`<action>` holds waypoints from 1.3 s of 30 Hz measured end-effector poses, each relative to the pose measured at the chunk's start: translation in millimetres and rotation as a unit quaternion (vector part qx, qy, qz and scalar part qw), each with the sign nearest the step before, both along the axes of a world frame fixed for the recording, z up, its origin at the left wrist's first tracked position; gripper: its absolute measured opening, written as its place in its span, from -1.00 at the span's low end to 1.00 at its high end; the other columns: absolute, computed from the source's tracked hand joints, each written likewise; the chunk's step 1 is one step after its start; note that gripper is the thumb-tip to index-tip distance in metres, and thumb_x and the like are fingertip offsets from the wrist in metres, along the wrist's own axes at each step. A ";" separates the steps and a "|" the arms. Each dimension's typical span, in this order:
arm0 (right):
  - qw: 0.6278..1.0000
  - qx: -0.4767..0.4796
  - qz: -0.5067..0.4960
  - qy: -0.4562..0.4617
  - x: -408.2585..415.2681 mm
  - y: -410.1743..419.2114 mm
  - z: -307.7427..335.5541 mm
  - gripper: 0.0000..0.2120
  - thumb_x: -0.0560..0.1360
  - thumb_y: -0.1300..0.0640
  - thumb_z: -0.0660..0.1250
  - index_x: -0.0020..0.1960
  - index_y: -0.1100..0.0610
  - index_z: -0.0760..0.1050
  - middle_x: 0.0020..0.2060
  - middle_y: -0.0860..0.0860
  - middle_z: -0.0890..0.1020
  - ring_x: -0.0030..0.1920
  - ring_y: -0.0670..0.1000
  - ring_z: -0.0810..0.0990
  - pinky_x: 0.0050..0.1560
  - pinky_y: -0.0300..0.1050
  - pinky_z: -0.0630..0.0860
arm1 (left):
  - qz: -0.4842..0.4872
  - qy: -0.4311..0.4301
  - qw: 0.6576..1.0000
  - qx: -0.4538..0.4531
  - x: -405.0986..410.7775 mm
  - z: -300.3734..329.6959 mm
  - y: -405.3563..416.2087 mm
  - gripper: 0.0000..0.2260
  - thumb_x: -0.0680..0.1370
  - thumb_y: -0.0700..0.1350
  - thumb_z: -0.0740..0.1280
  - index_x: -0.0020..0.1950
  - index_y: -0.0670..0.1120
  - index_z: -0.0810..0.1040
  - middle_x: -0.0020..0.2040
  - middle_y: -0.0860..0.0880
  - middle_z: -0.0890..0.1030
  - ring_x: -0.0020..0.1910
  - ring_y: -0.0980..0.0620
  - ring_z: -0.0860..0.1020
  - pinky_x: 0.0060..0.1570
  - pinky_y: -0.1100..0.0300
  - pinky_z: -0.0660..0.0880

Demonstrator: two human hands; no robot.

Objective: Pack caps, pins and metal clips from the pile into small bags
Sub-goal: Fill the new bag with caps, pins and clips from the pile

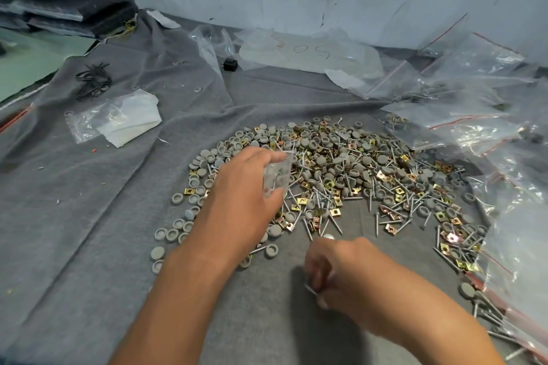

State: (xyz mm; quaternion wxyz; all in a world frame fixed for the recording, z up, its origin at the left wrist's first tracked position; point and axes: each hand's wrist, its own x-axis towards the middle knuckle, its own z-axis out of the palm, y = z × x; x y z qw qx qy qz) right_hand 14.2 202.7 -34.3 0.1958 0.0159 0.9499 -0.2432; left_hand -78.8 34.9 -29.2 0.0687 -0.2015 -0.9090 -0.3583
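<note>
A: How is the left hand [246, 187] seen?
B: Its fingers are curled round a small clear bag [277, 176], held over the pile's nine-o'clock edge.

A: And the right hand [341, 272]?
B: It is blurred; its fingers are bunched, and a thin pin [311, 290] appears pinched, at six o'clock from the pile [341, 175].

A: Where is the pile laid?
B: On grey felt [89, 231], with filled bags [474, 115] heaped at three o'clock.
</note>
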 end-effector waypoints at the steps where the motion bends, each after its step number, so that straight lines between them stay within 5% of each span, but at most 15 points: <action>1: 0.995 -0.069 -0.026 0.072 -2.7 -0.1 3.6 -0.74 0.44 0.21 0.50 -0.05 -0.08 0.49 -0.16 -0.18 0.66 -0.16 -0.20 0.64 -0.11 -0.23 0.60 | -0.005 0.003 1.000 -0.003 0.0 -0.1 0.7 -0.54 0.49 -0.11 0.49 0.37 0.14 0.53 0.09 0.28 0.47 -0.15 0.40 0.41 -0.11 0.48 0.34; 3: 0.944 -0.222 -0.095 0.225 -12.0 -2.7 13.2 -0.75 0.48 0.23 0.48 -0.05 -0.09 0.52 -0.15 -0.19 0.67 -0.14 -0.18 0.65 -0.14 -0.33 0.55 | -0.014 0.007 1.000 -0.016 -0.7 -0.6 2.6 -0.52 0.47 -0.09 0.51 0.36 0.14 0.53 0.11 0.26 0.46 -0.16 0.36 0.41 -0.05 0.43 0.33; 5: 0.881 -0.335 -0.136 0.306 -23.0 -6.9 19.2 -0.76 0.50 0.24 0.47 0.00 -0.07 0.53 -0.11 -0.12 0.67 -0.10 -0.08 0.67 -0.10 -0.19 0.59 | -0.022 0.006 0.999 -0.027 -0.4 -1.1 4.2 -0.49 0.45 -0.08 0.54 0.36 0.15 0.53 0.14 0.26 0.45 -0.17 0.35 0.41 -0.02 0.39 0.34; 9: 0.841 -0.358 -0.147 0.378 -39.3 -18.0 12.6 -0.79 0.50 0.27 0.46 0.00 0.00 0.54 -0.12 -0.11 0.66 -0.09 -0.03 0.64 -0.08 -0.18 0.54 | -0.041 0.005 0.998 -0.037 1.5 0.1 6.4 -0.50 0.41 -0.06 0.56 0.32 0.13 0.54 0.14 0.27 0.43 -0.19 0.35 0.43 -0.06 0.41 0.32; 13: 0.863 -0.302 -0.135 0.382 -47.4 -22.1 4.6 -0.80 0.48 0.22 0.49 0.00 -0.02 0.56 -0.13 -0.17 0.65 -0.11 -0.09 0.62 -0.16 -0.36 0.44 | -0.038 0.000 0.999 -0.030 1.9 2.0 5.9 -0.53 0.43 -0.05 0.52 0.32 0.13 0.54 0.14 0.27 0.45 -0.17 0.33 0.45 -0.13 0.45 0.35; 17: 0.859 -0.319 -0.173 0.362 -50.1 -6.9 3.2 -0.85 0.52 0.18 0.46 -0.01 -0.04 0.56 -0.13 -0.13 0.66 -0.14 -0.09 0.63 -0.13 -0.25 0.53 | -0.014 -0.005 1.000 0.013 0.7 6.0 1.7 -0.51 0.43 -0.11 0.52 0.33 0.10 0.56 0.13 0.21 0.49 -0.16 0.25 0.45 0.03 0.32 0.45; 19: 0.879 -0.298 -0.187 0.321 -51.0 3.4 3.7 -0.85 0.52 0.15 0.47 -0.02 -0.07 0.56 -0.14 -0.14 0.66 -0.16 -0.14 0.62 -0.15 -0.29 0.53 | 0.002 -0.006 1.000 0.027 0.5 8.3 -1.0 -0.51 0.43 -0.11 0.52 0.35 0.11 0.55 0.11 0.23 0.48 -0.17 0.24 0.47 -0.03 0.42 0.41; 22: 0.945 -0.160 -0.161 0.236 -47.7 12.1 -2.9 -0.87 0.50 0.07 0.48 -0.07 -0.10 0.53 -0.19 -0.19 0.64 -0.26 -0.22 0.56 -0.26 -0.36 0.46 | 0.022 0.009 0.999 0.046 1.4 11.4 -3.2 -0.51 0.46 -0.10 0.51 0.36 0.12 0.54 0.13 0.24 0.48 -0.14 0.28 0.49 -0.15 0.47 0.40; 25: 0.980 0.009 -0.098 0.172 -39.5 5.8 -8.4 -0.80 0.46 -0.06 0.51 -0.04 -0.10 0.50 -0.17 -0.21 0.61 -0.20 -0.21 0.55 -0.24 -0.18 0.42 | 0.061 0.071 0.991 0.091 3.1 17.4 -4.2 -0.55 0.49 -0.12 0.48 0.38 0.04 0.55 0.16 0.17 0.50 -0.10 0.35 0.46 -0.10 0.54 0.40; 28: 0.972 0.108 -0.076 0.195 -35.6 -2.2 -9.6 -0.76 0.49 -0.02 0.45 0.09 -0.12 0.46 -0.08 -0.17 0.62 0.00 -0.03 0.59 -0.13 -0.09 0.50 | 0.086 0.130 0.981 0.117 3.0 22.3 -5.5 -0.59 0.52 -0.15 0.44 0.37 -0.02 0.56 0.15 0.14 0.52 -0.13 0.31 0.47 -0.03 0.59 0.34; 31: 0.967 0.134 -0.078 0.203 -34.4 -7.7 -10.3 -0.81 0.49 0.07 0.32 0.08 -0.11 0.47 -0.08 -0.15 0.61 0.05 0.01 0.57 -0.18 -0.10 0.42 | 0.066 0.104 0.988 0.097 2.9 18.7 -4.1 -0.62 0.53 -0.18 0.42 0.35 -0.02 0.58 0.17 0.14 0.54 -0.13 0.29 0.47 0.03 0.51 0.37; 34: 0.962 0.172 -0.067 0.203 -33.6 -10.2 -10.1 -0.89 0.53 -0.02 0.27 0.05 -0.14 0.49 -0.06 -0.15 0.55 0.09 0.00 0.50 -0.20 -0.09 0.28 | 0.050 0.077 0.992 0.087 3.8 14.1 -1.1 -0.64 0.54 -0.17 0.41 0.34 0.01 0.59 0.18 0.17 0.54 -0.10 0.22 0.46 0.08 0.36 0.44; 39: 0.961 0.178 -0.062 0.200 -36.1 -8.5 -15.4 -0.89 0.55 -0.10 0.25 -0.01 -0.12 0.51 -0.10 -0.15 0.41 0.09 -0.02 0.43 -0.16 -0.10 0.32 | 0.033 0.054 0.996 0.062 1.9 10.3 -1.4 -0.64 0.54 -0.09 0.44 0.34 0.08 0.58 0.18 0.20 0.53 -0.11 0.22 0.45 0.08 0.31 0.44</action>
